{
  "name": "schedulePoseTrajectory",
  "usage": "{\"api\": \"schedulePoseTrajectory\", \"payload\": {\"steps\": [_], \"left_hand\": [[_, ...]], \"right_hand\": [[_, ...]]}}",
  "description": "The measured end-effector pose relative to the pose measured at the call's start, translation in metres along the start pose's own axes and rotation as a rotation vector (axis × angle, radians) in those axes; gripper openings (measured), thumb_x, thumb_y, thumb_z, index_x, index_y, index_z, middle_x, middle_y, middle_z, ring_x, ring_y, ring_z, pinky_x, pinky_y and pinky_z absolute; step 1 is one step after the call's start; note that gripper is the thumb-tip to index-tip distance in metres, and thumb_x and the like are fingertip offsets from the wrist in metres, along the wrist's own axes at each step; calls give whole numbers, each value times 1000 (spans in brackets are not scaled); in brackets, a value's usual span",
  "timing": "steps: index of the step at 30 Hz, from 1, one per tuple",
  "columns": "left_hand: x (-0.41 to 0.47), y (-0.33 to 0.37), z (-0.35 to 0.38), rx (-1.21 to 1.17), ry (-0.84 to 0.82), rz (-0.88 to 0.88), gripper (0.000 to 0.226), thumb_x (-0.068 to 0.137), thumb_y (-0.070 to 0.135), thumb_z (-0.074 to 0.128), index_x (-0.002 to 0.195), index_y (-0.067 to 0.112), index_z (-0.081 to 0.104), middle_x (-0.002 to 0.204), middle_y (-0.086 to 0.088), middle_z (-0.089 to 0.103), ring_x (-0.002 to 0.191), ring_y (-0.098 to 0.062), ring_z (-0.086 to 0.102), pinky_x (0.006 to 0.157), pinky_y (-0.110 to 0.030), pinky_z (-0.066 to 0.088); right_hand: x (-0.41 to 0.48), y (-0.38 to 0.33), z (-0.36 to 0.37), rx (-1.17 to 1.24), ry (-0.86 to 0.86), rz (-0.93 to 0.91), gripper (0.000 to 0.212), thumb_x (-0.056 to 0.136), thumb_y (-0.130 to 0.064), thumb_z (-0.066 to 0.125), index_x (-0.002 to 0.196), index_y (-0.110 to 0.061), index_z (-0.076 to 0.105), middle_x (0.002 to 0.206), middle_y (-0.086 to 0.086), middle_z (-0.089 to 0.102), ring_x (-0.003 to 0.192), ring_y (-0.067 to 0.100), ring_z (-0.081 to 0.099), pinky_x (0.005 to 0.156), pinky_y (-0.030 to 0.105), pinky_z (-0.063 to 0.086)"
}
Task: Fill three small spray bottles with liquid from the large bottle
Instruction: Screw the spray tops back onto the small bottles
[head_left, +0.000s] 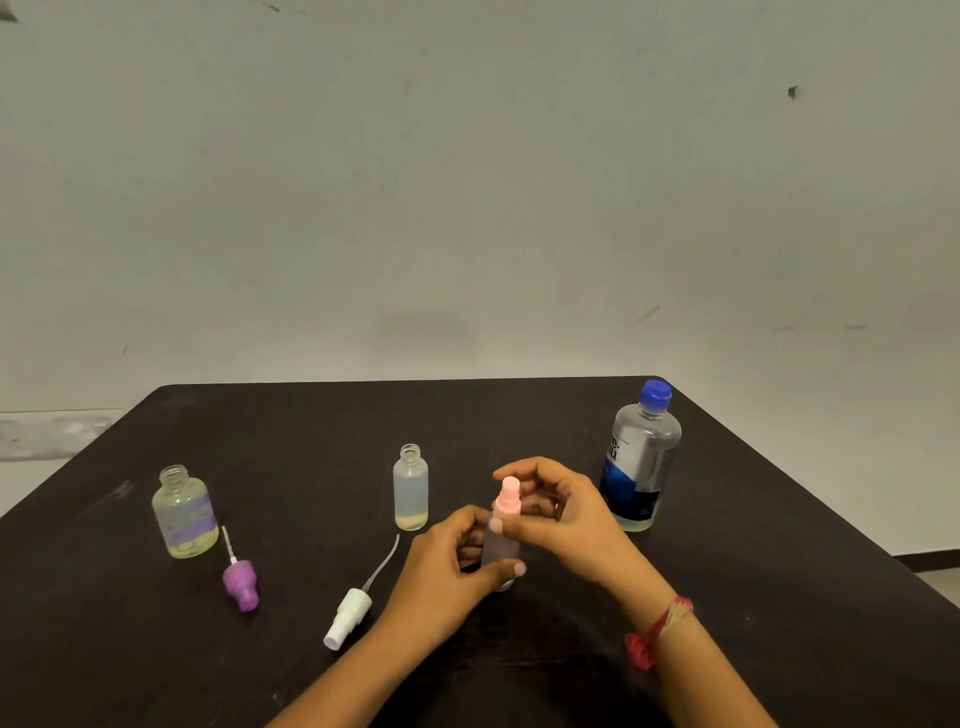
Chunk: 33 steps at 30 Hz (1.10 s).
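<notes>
Left hand (441, 566) grips the small frosted bottle (500, 553), upright on the worktop (311, 441). Right hand (563, 512) curls round its pink spray cap (508, 500) on top. The large blue-capped bottle (641, 462) stands rightward, nearest that right hand.

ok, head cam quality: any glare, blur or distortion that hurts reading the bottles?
Head view: dim, even light, soft shadows, no blown glare, only faint sheen on the big bottle. Wide-angle stretches the table toward the corners. Pink-top bottle looks soft, its clear body hard to read between the left hand and right hand gripping it.
</notes>
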<state>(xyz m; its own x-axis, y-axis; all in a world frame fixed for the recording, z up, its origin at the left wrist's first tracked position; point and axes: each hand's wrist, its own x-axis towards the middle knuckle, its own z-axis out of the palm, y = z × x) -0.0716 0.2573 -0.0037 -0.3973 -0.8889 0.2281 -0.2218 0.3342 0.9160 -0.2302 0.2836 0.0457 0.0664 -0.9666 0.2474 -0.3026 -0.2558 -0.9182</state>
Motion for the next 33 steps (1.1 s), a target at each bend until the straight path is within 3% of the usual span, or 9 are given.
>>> {"api": "schedulePoseTrajectory", "payload": {"steps": [2, 5, 8, 13, 17, 19, 23, 26, 33], "left_hand": [[0, -1, 0, -5, -2, 3, 31, 73, 24, 80, 98, 28, 63, 98, 12, 72, 96, 0, 66, 90, -29, 54], [-1, -1, -1, -11, -12, -4, 32, 73, 22, 80, 100, 28, 63, 99, 11, 72, 96, -1, 66, 91, -31, 54], [-1, -1, 0, 16, 4, -11, 34, 73, 26, 80, 102, 31, 61, 99, 12, 71, 95, 3, 65, 91, -27, 53], [0, -1, 0, 19, -4, 1, 32, 74, 26, 79, 101, 28, 62, 99, 9, 71, 95, 2, 65, 91, -28, 53], [0, -3, -1, 13, -10, 9, 32, 73, 25, 79, 100, 25, 63, 100, 8, 72, 96, -3, 67, 90, -32, 54], [1, -3, 0, 17, -8, 0, 33, 74, 26, 79, 102, 27, 62, 101, 9, 71, 96, -1, 66, 90, -30, 54], [1, -2, 0, 30, -4, -10, 35, 75, 29, 78, 105, 31, 60, 102, 12, 70, 97, 4, 64, 91, -24, 52], [1, -4, -1, 20, -13, -14, 34, 74, 30, 78, 104, 31, 62, 102, 11, 71, 99, 1, 65, 93, -30, 53], [2, -5, -1, 20, -37, -14, 36, 77, 29, 76, 108, 34, 60, 108, 12, 69, 105, 0, 63, 96, -33, 51]], "right_hand": [[0, 1, 0, 12, 4, 2, 48, 73, -8, 78, 113, -25, 59, 109, 2, 62, 98, 10, 66, 80, 22, 55], [0, -1, -2, 23, -119, 11, 57, 80, -5, 72, 124, -34, 52, 125, -7, 57, 110, 6, 61, 86, 21, 52], [-2, -4, -4, 38, -139, 0, 47, 85, -1, 64, 123, -28, 55, 117, -5, 66, 110, 7, 62, 91, 24, 52], [-1, -2, 2, 24, -5, 13, 40, 76, -6, 75, 111, -23, 62, 102, 0, 69, 97, 10, 67, 80, 22, 54], [0, -1, 1, 34, -75, 36, 58, 77, -9, 75, 125, -32, 52, 120, -7, 61, 108, 7, 62, 87, 23, 53], [0, -3, -2, 36, -140, 26, 51, 83, -8, 69, 126, -30, 53, 123, -8, 62, 113, 5, 60, 91, 22, 51], [-1, -3, -1, 59, -121, 23, 35, 86, -6, 64, 118, -21, 61, 111, -4, 70, 108, 4, 63, 87, 20, 51], [0, -1, 0, 51, -72, 16, 30, 82, -6, 69, 108, -20, 66, 104, -4, 73, 102, 7, 66, 85, 21, 53], [2, 1, 2, 46, 8, 1, 30, 74, -5, 76, 98, -21, 68, 96, -3, 74, 95, 8, 69, 81, 22, 54]]}}
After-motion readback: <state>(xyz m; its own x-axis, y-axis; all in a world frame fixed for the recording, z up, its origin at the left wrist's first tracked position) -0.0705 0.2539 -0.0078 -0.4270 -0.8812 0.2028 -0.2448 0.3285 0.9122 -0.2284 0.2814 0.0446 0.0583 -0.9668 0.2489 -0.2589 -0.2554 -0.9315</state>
